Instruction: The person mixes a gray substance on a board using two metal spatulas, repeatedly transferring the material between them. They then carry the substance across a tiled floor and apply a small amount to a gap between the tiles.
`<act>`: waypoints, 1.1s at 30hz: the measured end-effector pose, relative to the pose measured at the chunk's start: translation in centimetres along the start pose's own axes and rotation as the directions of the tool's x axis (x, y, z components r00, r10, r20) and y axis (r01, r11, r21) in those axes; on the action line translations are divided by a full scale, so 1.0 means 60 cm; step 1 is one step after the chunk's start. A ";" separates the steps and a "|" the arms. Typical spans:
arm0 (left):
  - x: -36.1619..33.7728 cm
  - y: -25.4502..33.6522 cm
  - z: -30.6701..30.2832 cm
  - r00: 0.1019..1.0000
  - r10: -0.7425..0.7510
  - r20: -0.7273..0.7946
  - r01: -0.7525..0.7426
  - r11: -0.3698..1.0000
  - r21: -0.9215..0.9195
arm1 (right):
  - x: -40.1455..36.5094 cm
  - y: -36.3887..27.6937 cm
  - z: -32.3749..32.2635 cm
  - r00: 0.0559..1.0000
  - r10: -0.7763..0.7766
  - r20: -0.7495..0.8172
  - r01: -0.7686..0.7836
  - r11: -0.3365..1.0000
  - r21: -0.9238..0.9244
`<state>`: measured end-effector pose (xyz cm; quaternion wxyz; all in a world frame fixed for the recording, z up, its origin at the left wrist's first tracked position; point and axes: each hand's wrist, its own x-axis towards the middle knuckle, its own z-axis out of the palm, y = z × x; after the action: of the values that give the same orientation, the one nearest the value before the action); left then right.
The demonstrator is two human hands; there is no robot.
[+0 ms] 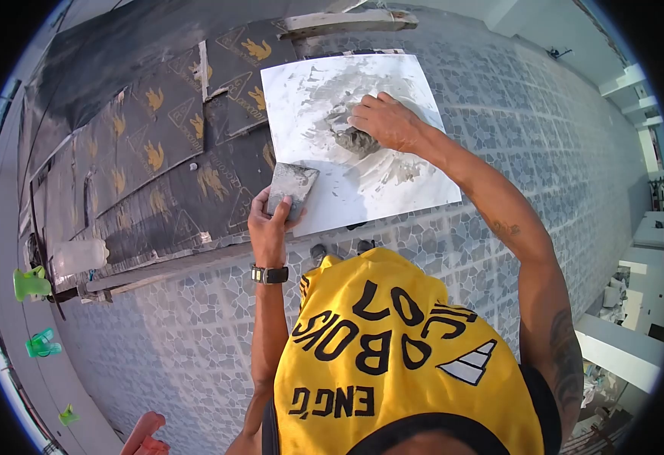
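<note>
My left hand (266,221) is closed around the lower edge of a flat grey rectangular piece (295,180), smeared with wet cement and tilted up over the near left corner of a white board (328,208). Its thumb lies across the face of the piece. My right hand (389,123) is over a lump of wet grey cement mix (358,142) on the board. The fingers are curled down at the lump's upper side; what they grip, if anything, is hidden. Thin grey smears surround the lump on the white surface.
Dark printed plywood sheets (157,152) form a low platform at left, with a cloudy plastic container (80,256) at its near corner. Grey stone-patterned tiles (514,144) cover the floor. Green clips (31,283) and a red cloth-like thing (144,434) are at lower left.
</note>
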<state>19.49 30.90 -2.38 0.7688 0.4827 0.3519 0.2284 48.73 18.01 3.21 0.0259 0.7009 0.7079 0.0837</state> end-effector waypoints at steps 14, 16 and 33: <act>0.004 -0.009 -0.006 1.000 -0.003 -0.005 0.003 1.000 0.006 | -0.208 0.055 -0.021 0.519 0.621 0.587 -0.665 -0.137 0.734; 0.005 -0.008 -0.006 1.000 -0.006 0.009 0.006 1.000 0.010 | -0.214 0.051 0.074 0.525 0.615 0.588 -0.642 -0.167 0.748; 0.000 0.003 -0.007 0.999 -0.016 0.051 0.014 0.999 0.041 | -0.066 -0.049 -0.007 0.834 0.552 0.000 -0.518 0.781 0.350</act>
<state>19.19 31.19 -2.34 0.7692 0.5012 0.3404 0.2028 45.81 14.01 2.87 -0.1549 0.8615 0.4836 0.0017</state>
